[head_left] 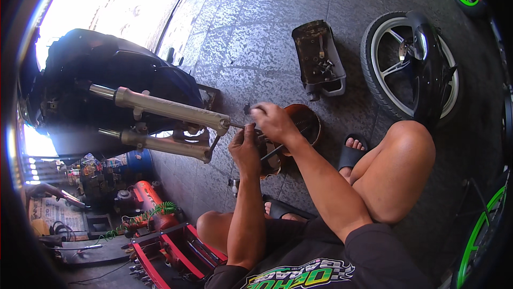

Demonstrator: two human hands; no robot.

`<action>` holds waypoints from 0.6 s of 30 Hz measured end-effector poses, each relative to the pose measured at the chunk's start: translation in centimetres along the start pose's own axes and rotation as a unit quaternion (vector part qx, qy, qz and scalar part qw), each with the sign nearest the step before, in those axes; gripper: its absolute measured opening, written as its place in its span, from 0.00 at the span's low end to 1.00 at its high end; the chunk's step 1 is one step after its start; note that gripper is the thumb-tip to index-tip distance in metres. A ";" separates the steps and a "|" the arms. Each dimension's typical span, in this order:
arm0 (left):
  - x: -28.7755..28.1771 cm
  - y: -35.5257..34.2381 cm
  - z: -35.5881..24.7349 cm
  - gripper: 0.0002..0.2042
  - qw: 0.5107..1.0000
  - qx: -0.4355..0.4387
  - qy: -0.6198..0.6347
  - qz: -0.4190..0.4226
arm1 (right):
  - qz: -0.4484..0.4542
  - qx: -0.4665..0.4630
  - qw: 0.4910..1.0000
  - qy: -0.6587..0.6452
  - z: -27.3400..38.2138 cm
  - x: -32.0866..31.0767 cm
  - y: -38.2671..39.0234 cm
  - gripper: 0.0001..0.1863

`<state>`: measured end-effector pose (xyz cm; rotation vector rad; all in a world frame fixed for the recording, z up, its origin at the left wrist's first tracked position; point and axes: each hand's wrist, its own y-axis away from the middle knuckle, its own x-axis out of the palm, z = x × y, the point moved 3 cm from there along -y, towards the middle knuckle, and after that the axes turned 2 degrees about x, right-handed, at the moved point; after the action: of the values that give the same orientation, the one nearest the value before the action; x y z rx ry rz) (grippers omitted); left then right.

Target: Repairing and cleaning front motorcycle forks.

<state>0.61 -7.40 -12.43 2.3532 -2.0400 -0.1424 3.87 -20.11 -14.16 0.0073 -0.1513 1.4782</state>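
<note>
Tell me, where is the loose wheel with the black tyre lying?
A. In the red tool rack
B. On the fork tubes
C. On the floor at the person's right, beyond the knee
C: the wheel lies flat on the stone floor at upper right, past the raised right knee.

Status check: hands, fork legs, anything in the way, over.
Left hand and right hand both gripping a thin rod at the upper fork leg. Brown bowl under the hands. Wheel lies apart.

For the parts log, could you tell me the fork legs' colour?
Dull beige-gold fork legs, clearest in the head view.
</note>
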 end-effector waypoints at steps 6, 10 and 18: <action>-0.4 -0.3 0.0 0.10 0.998 -0.025 -0.044 -0.023 | 0.181 0.403 0.799 -0.407 -5.3 2.6 3.9 0.20; -0.8 -0.6 -0.2 0.10 0.995 0.018 -0.096 -0.024 | 0.155 0.349 0.777 -0.500 -5.5 2.9 4.4 0.16; -0.5 -0.3 -0.3 0.12 0.996 0.009 -0.087 -0.001 | 0.158 0.310 0.761 -0.548 -4.9 2.3 3.9 0.14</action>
<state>0.85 -6.87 -12.11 2.4337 -2.1194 -0.3441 0.66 -16.96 -19.08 1.4788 -0.6217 1.6276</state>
